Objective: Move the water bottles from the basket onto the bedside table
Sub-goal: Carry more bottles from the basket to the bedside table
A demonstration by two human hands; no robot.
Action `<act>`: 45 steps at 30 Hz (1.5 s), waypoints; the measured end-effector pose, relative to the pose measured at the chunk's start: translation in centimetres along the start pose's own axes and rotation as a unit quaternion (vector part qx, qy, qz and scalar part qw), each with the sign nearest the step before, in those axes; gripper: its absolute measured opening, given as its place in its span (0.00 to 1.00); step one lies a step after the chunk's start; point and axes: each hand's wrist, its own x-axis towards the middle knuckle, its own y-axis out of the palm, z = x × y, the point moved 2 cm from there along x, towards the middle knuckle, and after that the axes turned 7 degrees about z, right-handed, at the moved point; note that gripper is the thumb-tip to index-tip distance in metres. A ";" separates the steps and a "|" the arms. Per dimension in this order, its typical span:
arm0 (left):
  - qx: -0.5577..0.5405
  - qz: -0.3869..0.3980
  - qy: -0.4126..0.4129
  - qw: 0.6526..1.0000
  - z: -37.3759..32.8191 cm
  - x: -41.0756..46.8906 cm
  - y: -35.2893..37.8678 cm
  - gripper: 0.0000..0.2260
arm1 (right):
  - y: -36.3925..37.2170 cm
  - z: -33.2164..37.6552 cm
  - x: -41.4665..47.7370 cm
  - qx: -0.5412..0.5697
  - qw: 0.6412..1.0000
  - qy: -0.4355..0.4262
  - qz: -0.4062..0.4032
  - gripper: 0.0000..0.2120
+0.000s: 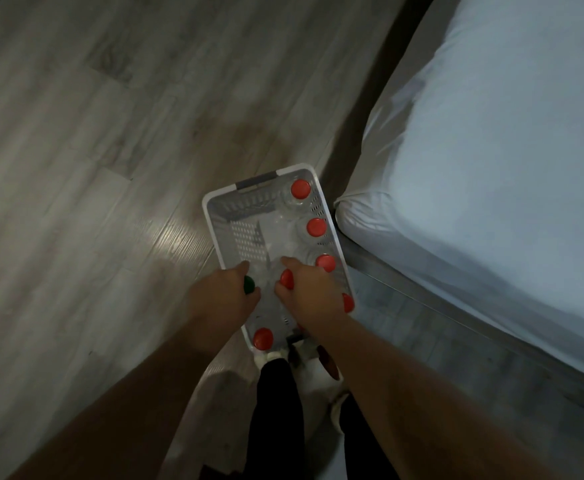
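The left hand (226, 292) curls its fingers round a green-capped bottle (249, 285), the right hand (309, 292) round a red-capped bottle (286, 279), both in the basket (211, 216) on the floor (93, 150) (bed (474, 168) corner just beside its right edge, open floor left).

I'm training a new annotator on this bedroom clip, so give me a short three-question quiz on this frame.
1. True or false: the basket stands on a table.
2. How many red caps show? A four, B six, C nine.
3. Fill in: the left hand grips a bottle whose cap is ___.
Key: 1 false, it stands on the floor beside the bed; 2 B; 3 green.
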 end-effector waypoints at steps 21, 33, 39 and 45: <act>-0.130 -0.071 0.059 0.987 -13.2 -24.3 -12.8 0.14 | -11.9 -0.7 -29.1 0.242 0.957 -0.002 -0.158 0.20; -0.081 0.043 0.272 0.958 -30.2 -37.7 -7.5 0.09 | -11.7 -16.4 -53.1 0.258 0.896 0.089 -0.351 0.09; -0.072 0.048 0.345 0.935 -38.6 -42.0 -1.9 0.09 | -9.1 -25.2 -63.7 0.303 0.834 0.138 -0.440 0.09; -0.084 0.088 0.406 0.906 -46.1 -45.6 3.4 0.08 | -4.9 -31.0 -71.8 0.364 0.753 0.198 -0.511 0.08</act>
